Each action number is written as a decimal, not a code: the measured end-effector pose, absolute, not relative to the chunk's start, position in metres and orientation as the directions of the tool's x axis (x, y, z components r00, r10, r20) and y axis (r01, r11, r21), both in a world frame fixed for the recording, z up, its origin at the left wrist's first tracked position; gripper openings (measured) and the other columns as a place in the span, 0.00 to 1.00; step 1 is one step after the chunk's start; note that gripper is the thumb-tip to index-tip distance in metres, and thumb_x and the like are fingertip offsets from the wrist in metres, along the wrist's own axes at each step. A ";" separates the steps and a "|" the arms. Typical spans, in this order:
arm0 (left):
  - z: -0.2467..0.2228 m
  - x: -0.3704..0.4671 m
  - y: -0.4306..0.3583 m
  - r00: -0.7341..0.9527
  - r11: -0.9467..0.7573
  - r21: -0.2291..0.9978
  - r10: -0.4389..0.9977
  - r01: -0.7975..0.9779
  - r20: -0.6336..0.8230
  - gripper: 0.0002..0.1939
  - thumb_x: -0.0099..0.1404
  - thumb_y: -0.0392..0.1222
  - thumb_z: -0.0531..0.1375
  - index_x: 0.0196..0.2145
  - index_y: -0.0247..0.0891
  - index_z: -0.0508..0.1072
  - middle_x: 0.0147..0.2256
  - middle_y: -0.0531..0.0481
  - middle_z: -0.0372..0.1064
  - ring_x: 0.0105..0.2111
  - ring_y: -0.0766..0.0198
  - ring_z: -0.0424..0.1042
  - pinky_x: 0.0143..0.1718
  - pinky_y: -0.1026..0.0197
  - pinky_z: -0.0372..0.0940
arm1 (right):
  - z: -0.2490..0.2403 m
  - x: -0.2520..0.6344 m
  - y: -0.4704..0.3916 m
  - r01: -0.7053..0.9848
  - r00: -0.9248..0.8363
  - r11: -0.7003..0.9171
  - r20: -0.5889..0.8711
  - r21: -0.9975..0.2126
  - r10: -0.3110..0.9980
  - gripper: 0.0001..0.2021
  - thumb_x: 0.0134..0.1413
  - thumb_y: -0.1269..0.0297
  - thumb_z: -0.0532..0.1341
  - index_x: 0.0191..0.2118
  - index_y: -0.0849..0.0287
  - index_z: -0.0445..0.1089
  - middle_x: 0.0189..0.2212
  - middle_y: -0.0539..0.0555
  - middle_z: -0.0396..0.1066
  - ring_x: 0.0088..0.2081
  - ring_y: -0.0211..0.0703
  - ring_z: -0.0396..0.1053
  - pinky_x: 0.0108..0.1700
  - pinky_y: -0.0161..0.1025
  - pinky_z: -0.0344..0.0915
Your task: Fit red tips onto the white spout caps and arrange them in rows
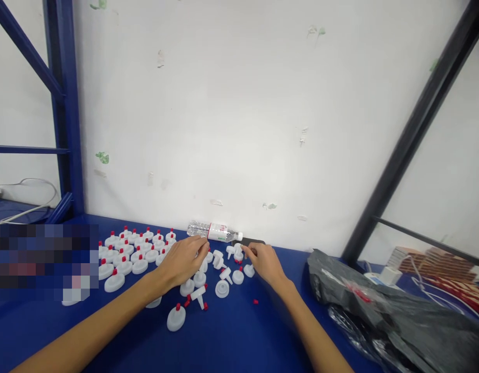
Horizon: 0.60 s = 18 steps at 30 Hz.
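Observation:
My left hand [185, 261] is over the middle of the blue table, fingers curled down together; whatever they hold is hidden. Just left of it stand several rows of white nozzle caps with red tips [125, 266]. My right hand [266, 263] has thumb and forefinger drawn together beside a white nozzle cap [238, 253]; I cannot make out what is between them. Between and below the hands lie loose white caps [222, 289], some on their sides. One upright red-tipped cap [176, 318] sits nearer me. A small red tip [255, 301] lies alone below my right hand.
A clear plastic bottle [218, 231] lies along the white wall, with a flat black object [253, 241] beside it. On the right is a crumpled grey plastic bag [360, 295]. Blue [70, 103] and black [403, 129] metal posts frame the table. A blurred patch covers the far left.

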<state>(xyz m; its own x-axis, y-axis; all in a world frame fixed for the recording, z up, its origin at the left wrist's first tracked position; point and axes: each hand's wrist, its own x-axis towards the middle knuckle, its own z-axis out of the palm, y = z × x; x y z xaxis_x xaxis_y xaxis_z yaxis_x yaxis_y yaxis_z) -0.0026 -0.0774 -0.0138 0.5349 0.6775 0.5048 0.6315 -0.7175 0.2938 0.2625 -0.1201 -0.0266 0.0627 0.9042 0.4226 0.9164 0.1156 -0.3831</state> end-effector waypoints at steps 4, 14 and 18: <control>-0.013 -0.003 -0.078 0.525 -0.720 0.296 0.672 0.628 0.521 0.17 0.77 0.45 0.52 0.30 0.38 0.70 0.29 0.55 0.68 0.30 0.64 0.68 0.36 0.58 0.64 | -0.028 0.261 -0.119 0.924 0.104 0.074 0.432 -0.376 0.896 0.25 0.70 0.49 0.55 0.24 0.56 0.73 0.17 0.48 0.65 0.21 0.38 0.60 0.28 0.36 0.49; -0.012 -0.006 -0.075 0.494 -0.703 0.289 0.680 0.650 0.542 0.16 0.76 0.44 0.54 0.31 0.37 0.71 0.29 0.55 0.68 0.31 0.64 0.69 0.37 0.58 0.65 | -0.004 0.254 -0.136 0.866 -0.151 0.264 0.281 -0.425 0.948 0.19 0.62 0.46 0.63 0.31 0.54 0.79 0.26 0.51 0.78 0.30 0.42 0.73 0.33 0.34 0.60; -0.011 -0.008 -0.077 0.497 -0.705 0.296 0.681 0.645 0.538 0.16 0.76 0.43 0.54 0.31 0.38 0.70 0.29 0.55 0.68 0.30 0.64 0.68 0.36 0.58 0.64 | -0.004 0.253 -0.137 0.744 -0.292 0.327 0.156 -0.582 0.943 0.12 0.56 0.52 0.68 0.31 0.55 0.80 0.26 0.49 0.79 0.28 0.41 0.74 0.30 0.32 0.63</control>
